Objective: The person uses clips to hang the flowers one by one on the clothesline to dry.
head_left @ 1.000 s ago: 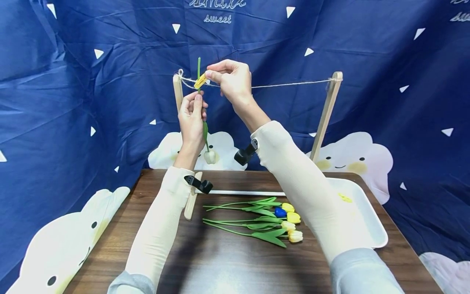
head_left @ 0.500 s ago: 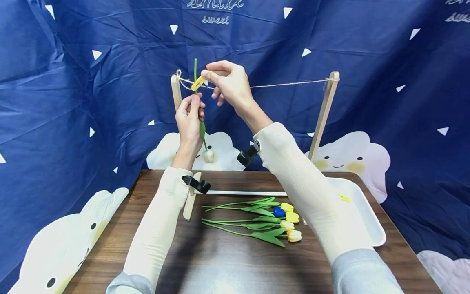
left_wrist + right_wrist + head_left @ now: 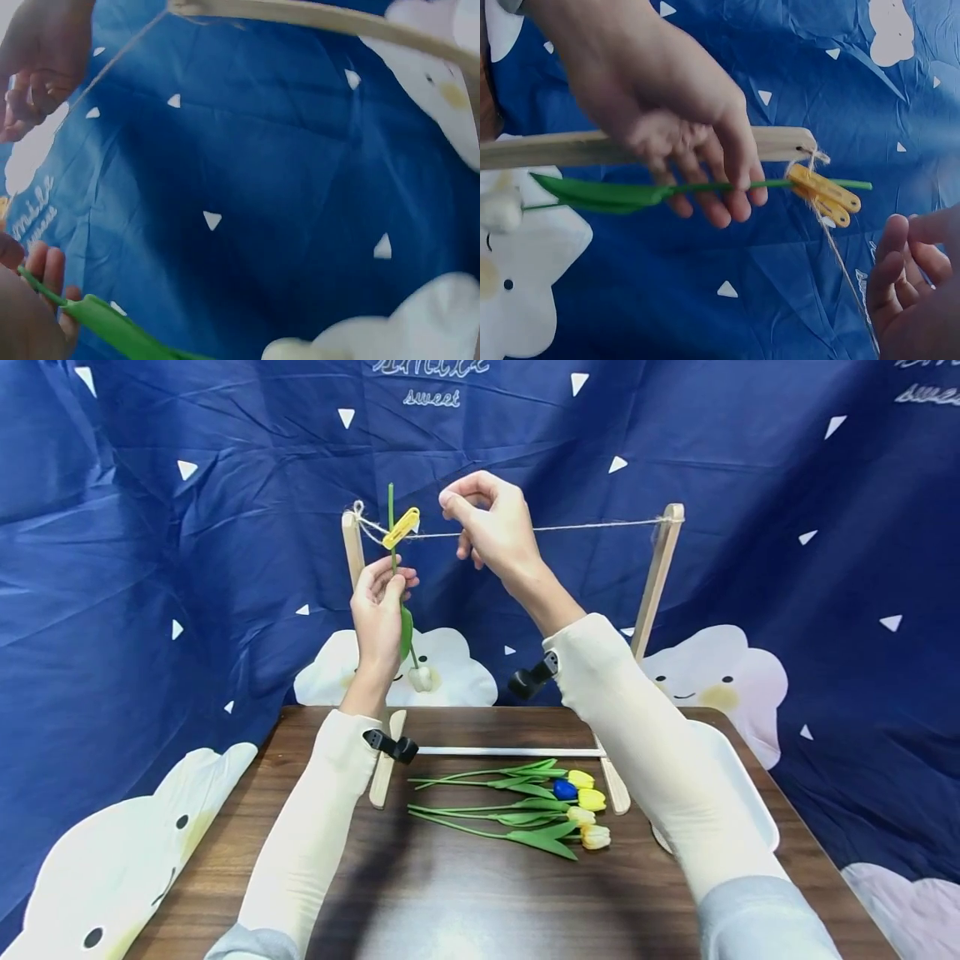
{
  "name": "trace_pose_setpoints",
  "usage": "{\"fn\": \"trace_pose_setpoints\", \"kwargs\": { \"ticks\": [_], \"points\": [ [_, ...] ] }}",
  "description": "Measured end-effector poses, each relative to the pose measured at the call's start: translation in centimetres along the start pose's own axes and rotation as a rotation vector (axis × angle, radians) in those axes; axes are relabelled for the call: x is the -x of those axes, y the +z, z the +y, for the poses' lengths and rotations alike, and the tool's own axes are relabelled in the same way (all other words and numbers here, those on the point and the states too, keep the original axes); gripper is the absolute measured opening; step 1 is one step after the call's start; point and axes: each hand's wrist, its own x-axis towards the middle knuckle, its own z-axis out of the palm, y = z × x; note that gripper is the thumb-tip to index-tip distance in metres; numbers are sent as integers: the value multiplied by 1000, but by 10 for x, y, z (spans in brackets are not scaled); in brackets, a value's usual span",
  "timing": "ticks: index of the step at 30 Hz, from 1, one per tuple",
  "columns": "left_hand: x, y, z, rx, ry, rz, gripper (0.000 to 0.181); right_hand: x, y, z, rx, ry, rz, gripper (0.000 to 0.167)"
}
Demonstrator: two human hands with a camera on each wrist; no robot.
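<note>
Tulip row (image 3: 536, 817), head view only

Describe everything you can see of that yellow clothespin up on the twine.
The yellow clothespin looks like plastic, with two slim, slotted handles spread slightly apart. In the head view it sits tilted, handles up toward the right hand, gripping end down-left. It is clipped near the left wooden post, on the twine and the white tulip's stem, which runs out past it. Neither hand touches it; the left hand holds the stem below it.
</note>
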Motion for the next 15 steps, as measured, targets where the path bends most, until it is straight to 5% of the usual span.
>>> {"fn": "trace_pose_setpoints", "kwargs": {
  "ticks": [6, 15],
  "points": [
    [13, -8, 6, -296, 168, 15, 44, 12, -23, 5, 107, -52, -7, 12],
    [33, -20, 8, -467, 401, 21, 32, 37, -72, 20, 212, -62, -7, 18]
  ]
}}
